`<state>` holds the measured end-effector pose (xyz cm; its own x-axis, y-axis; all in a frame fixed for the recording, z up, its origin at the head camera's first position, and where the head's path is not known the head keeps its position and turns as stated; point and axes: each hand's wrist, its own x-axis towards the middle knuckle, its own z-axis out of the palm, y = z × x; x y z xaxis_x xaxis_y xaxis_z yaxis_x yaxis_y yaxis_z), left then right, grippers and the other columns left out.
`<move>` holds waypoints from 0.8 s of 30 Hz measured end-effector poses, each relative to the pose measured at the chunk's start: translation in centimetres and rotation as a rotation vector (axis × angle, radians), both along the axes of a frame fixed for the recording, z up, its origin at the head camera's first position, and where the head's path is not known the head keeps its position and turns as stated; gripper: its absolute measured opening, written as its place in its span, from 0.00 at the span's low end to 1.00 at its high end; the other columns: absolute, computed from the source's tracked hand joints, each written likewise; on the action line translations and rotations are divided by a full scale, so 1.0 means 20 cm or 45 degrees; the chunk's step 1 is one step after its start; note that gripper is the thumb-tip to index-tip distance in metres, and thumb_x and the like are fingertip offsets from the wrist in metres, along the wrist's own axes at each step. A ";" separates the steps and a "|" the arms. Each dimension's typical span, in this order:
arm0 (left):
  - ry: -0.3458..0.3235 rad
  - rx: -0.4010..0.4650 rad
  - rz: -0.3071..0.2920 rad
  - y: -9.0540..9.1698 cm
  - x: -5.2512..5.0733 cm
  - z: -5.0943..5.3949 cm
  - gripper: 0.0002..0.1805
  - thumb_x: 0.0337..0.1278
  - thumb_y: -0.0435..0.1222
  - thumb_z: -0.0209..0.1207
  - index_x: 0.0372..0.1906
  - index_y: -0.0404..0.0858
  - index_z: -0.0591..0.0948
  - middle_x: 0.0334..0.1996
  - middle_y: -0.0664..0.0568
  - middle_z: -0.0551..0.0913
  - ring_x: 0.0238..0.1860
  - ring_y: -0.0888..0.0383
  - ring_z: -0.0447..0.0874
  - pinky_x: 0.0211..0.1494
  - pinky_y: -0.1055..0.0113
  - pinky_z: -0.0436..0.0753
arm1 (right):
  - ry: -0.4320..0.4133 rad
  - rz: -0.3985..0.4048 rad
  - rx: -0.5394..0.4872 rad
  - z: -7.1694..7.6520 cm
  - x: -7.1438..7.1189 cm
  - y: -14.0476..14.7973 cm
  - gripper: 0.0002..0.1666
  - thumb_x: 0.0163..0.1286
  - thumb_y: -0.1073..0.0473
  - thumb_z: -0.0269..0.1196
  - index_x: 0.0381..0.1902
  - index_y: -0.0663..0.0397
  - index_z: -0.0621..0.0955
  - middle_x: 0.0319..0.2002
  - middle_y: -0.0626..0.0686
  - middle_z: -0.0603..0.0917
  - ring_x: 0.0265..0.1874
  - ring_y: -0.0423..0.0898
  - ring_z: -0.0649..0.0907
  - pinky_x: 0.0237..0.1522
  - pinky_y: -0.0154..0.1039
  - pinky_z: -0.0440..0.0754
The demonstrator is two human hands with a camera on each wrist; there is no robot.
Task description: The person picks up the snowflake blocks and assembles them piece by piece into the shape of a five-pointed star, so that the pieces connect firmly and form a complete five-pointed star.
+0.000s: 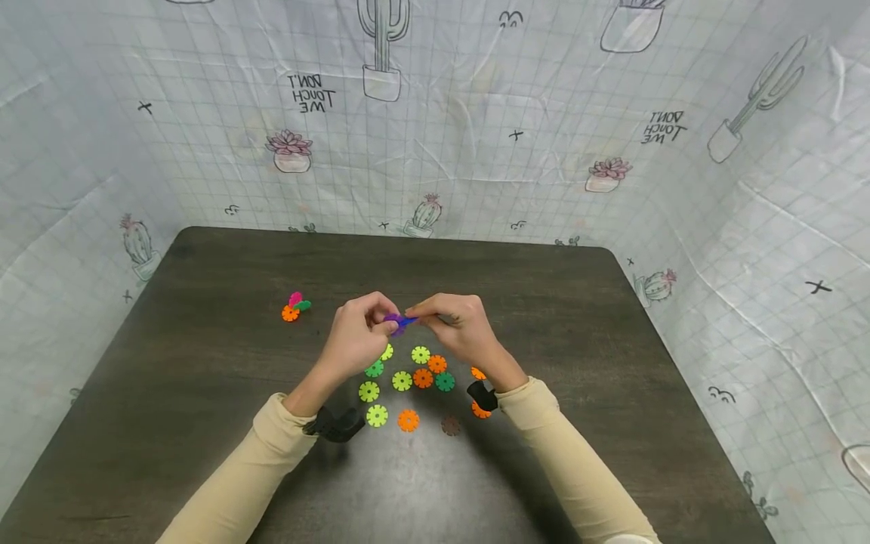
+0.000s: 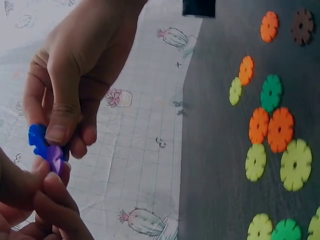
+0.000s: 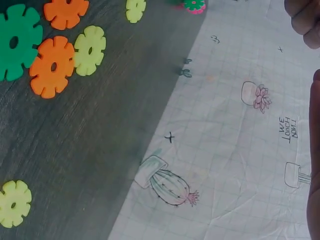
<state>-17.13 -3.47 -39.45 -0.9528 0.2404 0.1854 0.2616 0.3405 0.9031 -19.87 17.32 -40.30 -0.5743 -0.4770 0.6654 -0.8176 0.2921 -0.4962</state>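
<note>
My left hand (image 1: pixel 356 336) pinches a purple notched plastic disc (image 1: pixel 391 326) between thumb and fingers. My right hand (image 1: pixel 458 326) pinches a blue notched disc (image 1: pixel 406 321) that touches the purple one. Both hands meet above the table. From the left wrist view, the blue disc (image 2: pixel 37 139) overlaps the purple disc (image 2: pixel 56 159) at its edge; fingertips hide how far they fit together. Only parts of the left hand (image 3: pixel 305 22) and right hand (image 3: pixel 315 155) show in the right wrist view, without the held discs.
Loose notched discs lie below the hands: several lime ones (image 1: pixel 402 381), several orange ones (image 1: pixel 408 421), green ones (image 1: pixel 445 381) and a brown one (image 1: pixel 451 425). A joined pink, orange and green cluster (image 1: pixel 291 313) sits at the left. Patterned cloth (image 1: pixel 448 136) hangs around the dark table (image 1: pixel 204 340).
</note>
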 end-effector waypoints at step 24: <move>-0.118 0.496 -0.112 -0.10 -0.04 0.03 0.11 0.69 0.27 0.59 0.52 0.27 0.78 0.39 0.35 0.82 0.31 0.63 0.87 0.41 0.66 0.89 | -0.918 -0.314 0.962 -0.20 -0.12 -0.01 0.21 0.61 0.50 0.76 0.47 0.51 0.82 0.44 0.52 0.82 0.43 0.48 0.80 0.47 0.45 0.83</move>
